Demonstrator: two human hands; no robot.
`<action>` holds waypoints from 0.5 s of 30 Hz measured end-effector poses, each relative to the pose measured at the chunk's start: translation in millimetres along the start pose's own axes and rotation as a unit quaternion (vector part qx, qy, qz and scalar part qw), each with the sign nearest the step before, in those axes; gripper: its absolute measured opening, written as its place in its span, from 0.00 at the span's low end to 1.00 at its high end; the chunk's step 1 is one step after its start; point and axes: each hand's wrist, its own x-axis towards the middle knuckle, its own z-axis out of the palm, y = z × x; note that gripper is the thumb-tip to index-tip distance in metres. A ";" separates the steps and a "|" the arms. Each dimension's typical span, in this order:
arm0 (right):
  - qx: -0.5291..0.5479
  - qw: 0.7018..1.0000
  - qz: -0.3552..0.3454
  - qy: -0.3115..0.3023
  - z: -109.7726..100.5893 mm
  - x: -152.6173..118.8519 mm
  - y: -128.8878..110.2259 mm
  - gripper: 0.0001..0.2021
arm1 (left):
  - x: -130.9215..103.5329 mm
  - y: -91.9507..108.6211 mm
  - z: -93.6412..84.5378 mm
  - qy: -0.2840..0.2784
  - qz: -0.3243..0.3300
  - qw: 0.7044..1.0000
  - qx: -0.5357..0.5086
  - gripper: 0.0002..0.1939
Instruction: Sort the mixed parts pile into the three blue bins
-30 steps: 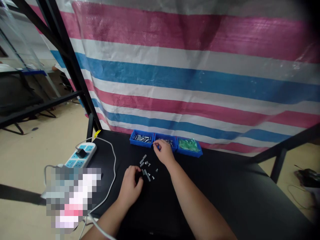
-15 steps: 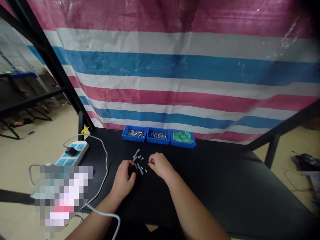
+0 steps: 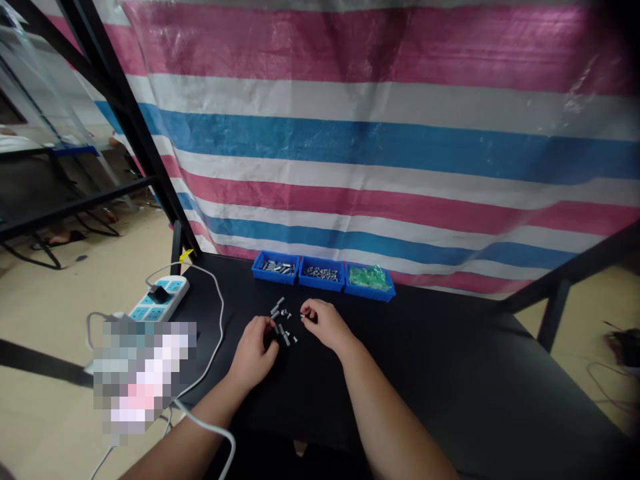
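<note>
Several grey metal standoffs and small screws lie loose on the black table, between my two hands. My left hand rests at the left of this pile, thumb apart from the curled fingers, its fingertips beside or touching a standoff. To the right of the pile, my right hand pinches a tiny bright piece that looks like a screw; the fingers partly cover it.
Behind the pile stand three blue bins: one with standoffs, one with screws, one with green plastic-wrapped pieces. A power strip, a white cable and a blurred-out object lie left. A striped sheet hangs behind.
The view has shifted slightly, so most things appear farther right. My right hand has moved a little away from me, and the small bright piece now shows at its fingertips. My left hand stays by the pile.
</note>
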 end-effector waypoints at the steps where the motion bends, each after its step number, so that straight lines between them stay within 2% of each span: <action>1: -0.012 1.000 0.011 0.000 -0.1 -0.1 0.8 0.08 | -0.1 0.4 -0.2 -0.001 0.001 1.000 -0.001 0.13; 5: -0.058 0.998 0.039 -0.006 0.4 -1.0 4.0 0.05 | -0.6 2.0 -1.5 -0.003 -0.004 1.000 -0.002 0.13; 15: -0.050 0.998 0.025 0.000 -3.0 -0.8 0.5 0.07 | -1.4 0.2 -2.1 0.012 -0.008 1.000 -0.009 0.14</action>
